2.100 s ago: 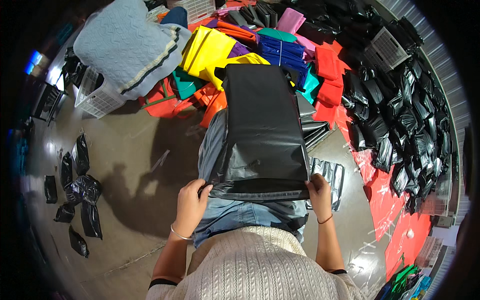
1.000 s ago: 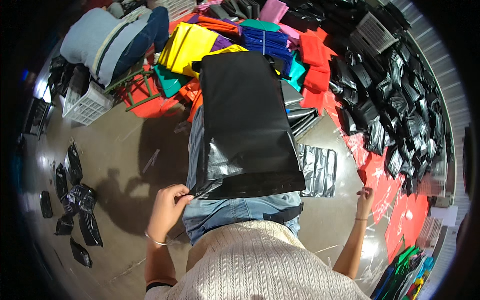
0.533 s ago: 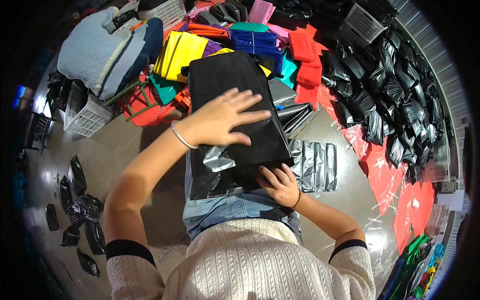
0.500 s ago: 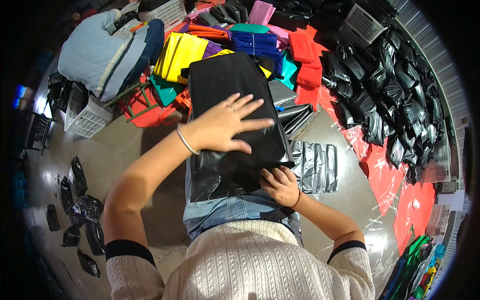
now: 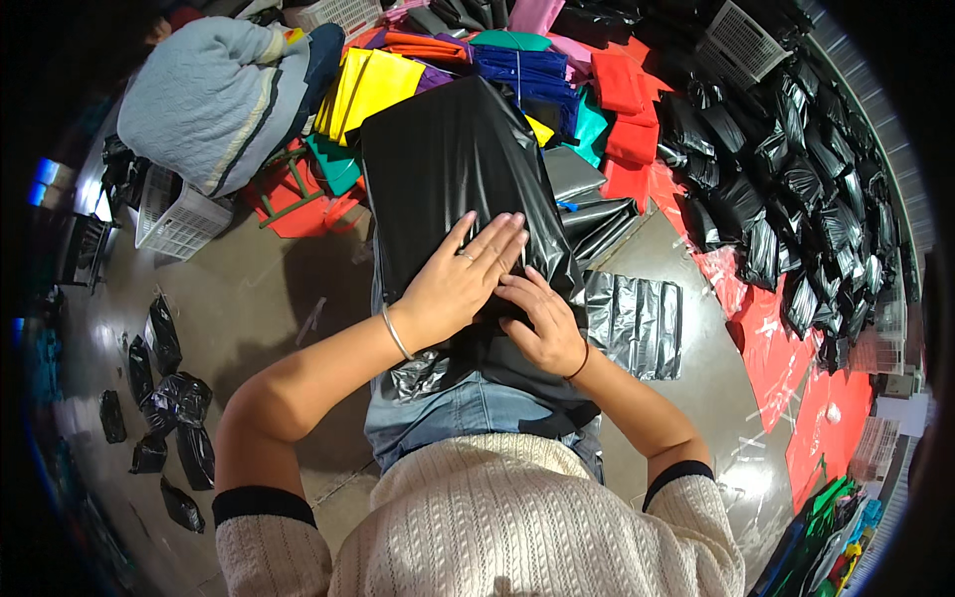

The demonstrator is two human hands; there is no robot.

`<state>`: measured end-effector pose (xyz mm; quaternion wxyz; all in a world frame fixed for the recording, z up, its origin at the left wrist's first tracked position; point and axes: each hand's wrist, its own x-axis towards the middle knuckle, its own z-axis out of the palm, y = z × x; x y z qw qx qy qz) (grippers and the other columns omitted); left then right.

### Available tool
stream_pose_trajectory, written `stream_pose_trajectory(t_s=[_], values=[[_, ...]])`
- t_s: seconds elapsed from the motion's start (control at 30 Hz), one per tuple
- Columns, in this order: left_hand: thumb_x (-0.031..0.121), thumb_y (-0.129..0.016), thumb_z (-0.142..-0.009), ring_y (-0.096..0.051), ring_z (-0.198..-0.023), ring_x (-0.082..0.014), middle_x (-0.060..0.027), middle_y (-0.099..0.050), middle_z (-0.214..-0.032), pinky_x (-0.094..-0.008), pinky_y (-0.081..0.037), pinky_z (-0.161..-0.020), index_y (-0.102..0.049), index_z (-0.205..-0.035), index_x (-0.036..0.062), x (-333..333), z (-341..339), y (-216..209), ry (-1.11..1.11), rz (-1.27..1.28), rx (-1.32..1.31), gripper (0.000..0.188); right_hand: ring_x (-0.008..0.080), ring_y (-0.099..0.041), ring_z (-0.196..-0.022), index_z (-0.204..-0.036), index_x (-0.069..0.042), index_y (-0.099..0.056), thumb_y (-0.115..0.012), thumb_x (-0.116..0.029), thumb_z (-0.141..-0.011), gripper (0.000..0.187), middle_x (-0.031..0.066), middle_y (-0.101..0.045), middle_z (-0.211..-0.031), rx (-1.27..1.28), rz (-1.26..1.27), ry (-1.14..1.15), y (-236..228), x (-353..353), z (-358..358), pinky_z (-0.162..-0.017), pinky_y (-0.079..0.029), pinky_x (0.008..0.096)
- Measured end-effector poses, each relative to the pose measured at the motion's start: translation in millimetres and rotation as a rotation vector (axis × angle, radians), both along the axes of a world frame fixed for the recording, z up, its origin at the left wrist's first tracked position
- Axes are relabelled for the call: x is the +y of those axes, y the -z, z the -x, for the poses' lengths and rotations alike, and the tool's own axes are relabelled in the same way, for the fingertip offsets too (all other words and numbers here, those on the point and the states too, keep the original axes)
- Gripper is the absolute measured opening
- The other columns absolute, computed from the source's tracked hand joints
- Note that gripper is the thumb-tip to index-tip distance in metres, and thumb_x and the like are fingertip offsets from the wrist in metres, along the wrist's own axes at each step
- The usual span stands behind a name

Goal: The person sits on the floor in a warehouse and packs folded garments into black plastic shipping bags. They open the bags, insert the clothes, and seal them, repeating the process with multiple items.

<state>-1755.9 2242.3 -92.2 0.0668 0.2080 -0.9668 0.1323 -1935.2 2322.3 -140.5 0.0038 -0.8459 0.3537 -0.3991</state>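
A large black plastic bag or folded sheet (image 5: 428, 169) lies across my lap, glossy and creased along its right side. My left hand (image 5: 460, 282) rests on its lower middle with the fingers stretched out, a ring and a silver bangle showing. Close beside it, my right hand (image 5: 548, 330) presses on the lower right part of the plastic, fingers extended and the tips nearly touching my left hand. Beneath the hands the near end of the plastic looks folded over; the exact layers are hard to make out.
Folded yellow (image 5: 383, 85), blue and red plastic stacks lie ahead. A heap of black packages (image 5: 786, 159) is at right, near flattened black plastic (image 5: 637, 323) on the floor. Small black packages (image 5: 179, 403) lie left. Another person (image 5: 204, 99) bends over beside a white crate (image 5: 179, 219).
My left hand has slid nearer and its fingers have drawn closer together. My right hand has released the near right corner and moved up and left onto the plastic, beside my left hand.
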Motion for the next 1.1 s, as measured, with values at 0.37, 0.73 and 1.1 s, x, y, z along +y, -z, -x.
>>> stream_pose_trajectory(t_s=[0.37, 0.73, 1.1], values=[[0.039, -0.050, -0.090, -0.033, -0.137, -0.0351, -0.0187, -0.037, -0.148, -0.0472, -0.026, -0.114, -0.059, -0.102, 0.0158, 40, -67, 48, 0.025, -0.133, 0.287, 0.028, 0.0374, -0.055, -0.120, -0.075, 0.003, -0.053, -0.062, -0.002, -0.073, 0.011, 0.0260, -0.056, -0.127, 0.181, 0.008, 0.001, -17, -10, 5, -0.102, -0.044, 0.0479], [0.031, -0.072, -0.072, -0.020, -0.137, -0.0535, -0.0294, -0.027, -0.149, -0.0678, -0.016, -0.109, -0.057, -0.072, 0.0029, 90, -36, 42, -0.326, -0.199, 0.277, 0.032, 0.0333, -0.055, -0.120, -0.076, 0.003, -0.054, -0.060, -0.005, -0.074, 0.010, 0.0224, -0.057, -0.125, 0.210, 0.029, 0.021, -16, -24, 11, -0.104, -0.044, 0.0448], [0.002, -0.060, -0.077, -0.051, -0.126, -0.0233, -0.0083, -0.059, -0.131, -0.0484, -0.039, -0.105, -0.058, -0.066, 0.0017, 71, -60, 26, -0.249, -0.197, 0.538, 0.011, 0.0330, -0.062, -0.109, -0.078, 0.001, -0.051, -0.063, 0.005, -0.070, 0.015, 0.0188, -0.064, -0.112, 0.085, 0.032, -0.045, -25, -31, 16, -0.094, -0.051, 0.0428]])
